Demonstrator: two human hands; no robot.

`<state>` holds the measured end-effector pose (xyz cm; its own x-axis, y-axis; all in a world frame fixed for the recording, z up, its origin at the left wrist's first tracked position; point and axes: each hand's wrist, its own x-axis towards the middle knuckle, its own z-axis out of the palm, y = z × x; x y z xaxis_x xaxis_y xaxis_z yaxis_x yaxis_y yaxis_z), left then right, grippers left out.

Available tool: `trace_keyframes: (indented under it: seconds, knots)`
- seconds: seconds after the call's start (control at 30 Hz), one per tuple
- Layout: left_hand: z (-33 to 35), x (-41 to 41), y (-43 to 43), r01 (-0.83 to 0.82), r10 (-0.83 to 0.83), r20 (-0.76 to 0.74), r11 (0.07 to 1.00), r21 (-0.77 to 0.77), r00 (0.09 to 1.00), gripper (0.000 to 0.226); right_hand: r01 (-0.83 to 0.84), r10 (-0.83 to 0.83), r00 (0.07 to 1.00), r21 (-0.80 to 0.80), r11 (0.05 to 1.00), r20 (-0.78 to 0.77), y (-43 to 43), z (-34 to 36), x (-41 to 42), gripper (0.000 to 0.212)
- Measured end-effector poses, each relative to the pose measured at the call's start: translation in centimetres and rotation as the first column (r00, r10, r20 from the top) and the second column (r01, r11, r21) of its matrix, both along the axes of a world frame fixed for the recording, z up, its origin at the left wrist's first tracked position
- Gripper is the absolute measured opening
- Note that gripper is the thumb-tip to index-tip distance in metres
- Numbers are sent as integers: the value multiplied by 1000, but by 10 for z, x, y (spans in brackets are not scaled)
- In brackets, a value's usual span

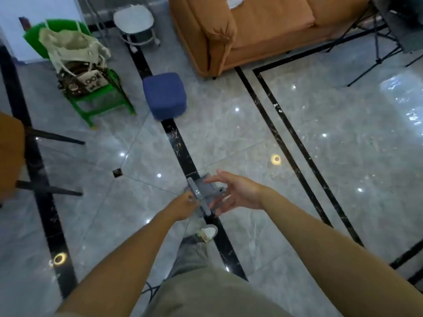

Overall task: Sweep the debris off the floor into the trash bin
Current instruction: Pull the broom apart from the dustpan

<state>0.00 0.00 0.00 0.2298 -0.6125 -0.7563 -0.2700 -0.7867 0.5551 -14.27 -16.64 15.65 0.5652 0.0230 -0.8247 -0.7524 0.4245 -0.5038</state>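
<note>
Though blurred, looks like a grey plastic dustpan (pixel 207 191) with its handle, held low over the tiled floor (pixel 343 145) just ahead of a foot (pixel 207 233): likely light, stiff, slick. Left hand (pixel 183 205) closed on the handle; right hand (pixel 235 193) spread open beside the pan, gripping nothing. Best held at the handle.

We look down at our two bare arms over a glossy grey tiled floor (pixel 320 156) with black inlay strips. Our left hand (pixel 183 205) is closed around a grey handle (pixel 198 195), blurred, with a grey dustpan-like part just beyond it. Our right hand (pixel 235 193) hovers beside it, fingers spread. Farther off stand a blue cube stool (pixel 164 96), a green chair (pixel 100 99) carrying bags, and an orange sofa (pixel 251 26).
</note>
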Motion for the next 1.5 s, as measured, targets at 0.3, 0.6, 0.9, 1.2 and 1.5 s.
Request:
trace_keyframes:
  seconds: [0.3,0.6,0.9,1.2,1.5]
  knots:
    - [-15,-5,-18,36,-39,-111,999,-33,993,12,74,-81,994,-96,993,-73,-31,-9,-3,21]
    - [24,6,-102,219,-237,-94,961,-168,967,18,429,-428,903,40,902,-41,-87,7,-70,14]
    - [61,70,-144,52,-34,108,985,-162,994,19,598,-613,783,144,789,106,-170,27,-141,11]
    - [93,102,-255,-587,610,27,772,-244,792,34,257,-307,947,-353,900,-93,-279,-22,-102,42]
    - [82,145,-368,-680,667,147,729,71,730,22,21,-182,931,-449,893,-317,-423,-97,-56,21]
